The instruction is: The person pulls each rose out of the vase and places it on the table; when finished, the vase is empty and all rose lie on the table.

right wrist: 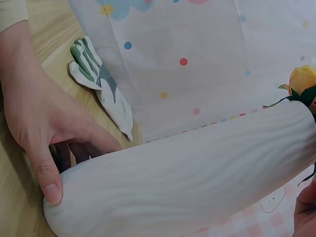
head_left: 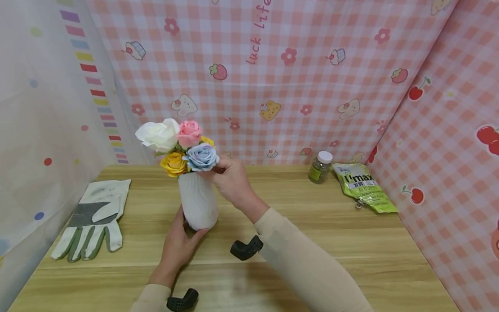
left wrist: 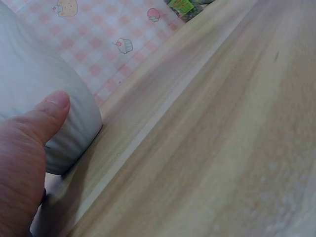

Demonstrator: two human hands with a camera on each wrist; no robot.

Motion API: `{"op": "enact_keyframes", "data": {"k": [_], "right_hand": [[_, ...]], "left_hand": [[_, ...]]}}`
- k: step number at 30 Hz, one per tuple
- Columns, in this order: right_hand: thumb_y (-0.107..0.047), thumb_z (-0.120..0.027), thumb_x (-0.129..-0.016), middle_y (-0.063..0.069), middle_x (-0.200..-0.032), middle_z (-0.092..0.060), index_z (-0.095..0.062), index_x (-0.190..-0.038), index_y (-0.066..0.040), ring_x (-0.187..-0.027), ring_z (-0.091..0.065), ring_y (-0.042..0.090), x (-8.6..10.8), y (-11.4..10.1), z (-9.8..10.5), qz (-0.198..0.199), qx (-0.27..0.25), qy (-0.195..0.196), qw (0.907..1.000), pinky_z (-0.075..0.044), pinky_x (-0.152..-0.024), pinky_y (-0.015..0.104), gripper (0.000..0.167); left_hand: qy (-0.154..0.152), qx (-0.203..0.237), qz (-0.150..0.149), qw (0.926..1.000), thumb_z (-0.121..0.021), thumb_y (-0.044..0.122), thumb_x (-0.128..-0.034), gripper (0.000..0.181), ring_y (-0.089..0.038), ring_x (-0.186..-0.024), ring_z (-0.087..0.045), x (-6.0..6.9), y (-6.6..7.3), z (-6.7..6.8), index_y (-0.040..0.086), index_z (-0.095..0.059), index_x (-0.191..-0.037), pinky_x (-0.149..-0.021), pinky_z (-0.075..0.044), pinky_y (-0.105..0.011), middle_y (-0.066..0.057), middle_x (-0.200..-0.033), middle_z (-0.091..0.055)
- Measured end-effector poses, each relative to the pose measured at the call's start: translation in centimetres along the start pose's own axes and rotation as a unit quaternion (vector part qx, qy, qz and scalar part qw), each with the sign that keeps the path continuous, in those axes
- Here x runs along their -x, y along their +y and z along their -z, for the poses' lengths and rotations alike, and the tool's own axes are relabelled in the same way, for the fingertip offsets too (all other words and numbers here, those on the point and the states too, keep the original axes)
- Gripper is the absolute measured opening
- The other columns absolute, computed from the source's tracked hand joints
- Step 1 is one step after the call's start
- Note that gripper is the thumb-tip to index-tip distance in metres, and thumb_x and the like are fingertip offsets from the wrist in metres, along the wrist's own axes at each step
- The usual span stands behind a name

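Note:
A white ribbed vase (head_left: 198, 201) stands on the table with white, pink, yellow and blue flowers (head_left: 202, 157) in its mouth. My left hand (head_left: 177, 245) grips the vase low down, its thumb (left wrist: 53, 111) on the side in the left wrist view. In the right wrist view the left hand (right wrist: 54, 118) curls round the base of the vase (right wrist: 187, 173). My right hand (head_left: 235, 184) is at the vase's top right, fingers bent beside the blue flower; what its fingertips hold is hidden. Only a bit of the right hand (right wrist: 306, 212) shows at the right wrist view's edge.
A white and grey glove (head_left: 93, 216) with green finger sides lies at the left of the table. At the back right are a small jar (head_left: 319, 168) with a white lid and a green packet (head_left: 364, 187), with a small metallic item (head_left: 359, 203) by it.

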State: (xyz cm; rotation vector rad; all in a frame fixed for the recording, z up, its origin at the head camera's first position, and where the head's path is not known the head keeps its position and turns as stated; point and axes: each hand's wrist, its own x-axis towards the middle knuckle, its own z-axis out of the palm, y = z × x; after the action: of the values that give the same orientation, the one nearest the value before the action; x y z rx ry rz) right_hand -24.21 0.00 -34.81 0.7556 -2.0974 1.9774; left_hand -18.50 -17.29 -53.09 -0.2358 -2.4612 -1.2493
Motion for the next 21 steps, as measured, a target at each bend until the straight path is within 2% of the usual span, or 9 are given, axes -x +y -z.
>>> {"op": "enact_keyframes", "data": {"k": [5, 12, 17, 21], "right_hand": [[-0.002, -0.073, -0.084, 0.01, -0.112, -0.066, -0.071, -0.11, 0.003, -0.1, -0.06, 0.01, 0.1, -0.2, 0.2, -0.018, -0.034, 0.002, 0.9993, -0.054, -0.08, 0.029, 0.026], [0.0, -0.072, -0.084, 0.014, -0.118, -0.066, -0.07, -0.105, 0.01, -0.106, -0.063, 0.015, -0.3, -1.3, 0.9, -0.034, -0.099, 0.052, 0.9931, -0.053, -0.086, 0.033, 0.023], [0.004, -0.068, -0.086, 0.015, -0.122, -0.063, -0.065, -0.112, 0.012, -0.11, -0.06, 0.017, -0.4, -2.2, 2.4, 0.001, -0.119, 0.065, 0.9908, -0.051, -0.089, 0.036, 0.028], [0.003, -0.068, -0.086, 0.009, -0.115, -0.066, -0.066, -0.108, 0.012, -0.109, -0.06, 0.016, -0.4, -2.8, 3.6, 0.031, -0.115, 0.098, 0.988, -0.05, -0.09, 0.036, 0.024]], "left_hand": [[-0.001, -0.006, -0.005, 1.0, -0.078, 0.032, -0.0818, 0.095, -0.035, -0.126, -0.046, 0.0, 0.0, 0.0, 0.005, -0.019, -0.152, -0.099, -0.038, -0.052, -0.022, -0.143, -0.041], [-0.001, -0.013, -0.015, 0.9998, -0.077, 0.032, -0.0825, 0.094, -0.033, -0.125, -0.046, 0.1, -0.2, 0.0, 0.006, -0.02, -0.153, -0.099, -0.038, -0.051, -0.021, -0.143, -0.041], [-0.001, -0.006, -0.013, 0.9999, -0.077, 0.033, -0.0828, 0.094, -0.033, -0.127, -0.045, 0.2, -0.1, -0.1, 0.007, -0.02, -0.153, -0.101, -0.037, -0.051, -0.02, -0.144, -0.04], [-0.004, -0.005, -0.013, 0.9999, -0.076, 0.034, -0.0832, 0.094, -0.032, -0.128, -0.044, 0.2, -0.2, 0.0, 0.008, -0.019, -0.153, -0.102, -0.037, -0.05, -0.02, -0.144, -0.04]]}}
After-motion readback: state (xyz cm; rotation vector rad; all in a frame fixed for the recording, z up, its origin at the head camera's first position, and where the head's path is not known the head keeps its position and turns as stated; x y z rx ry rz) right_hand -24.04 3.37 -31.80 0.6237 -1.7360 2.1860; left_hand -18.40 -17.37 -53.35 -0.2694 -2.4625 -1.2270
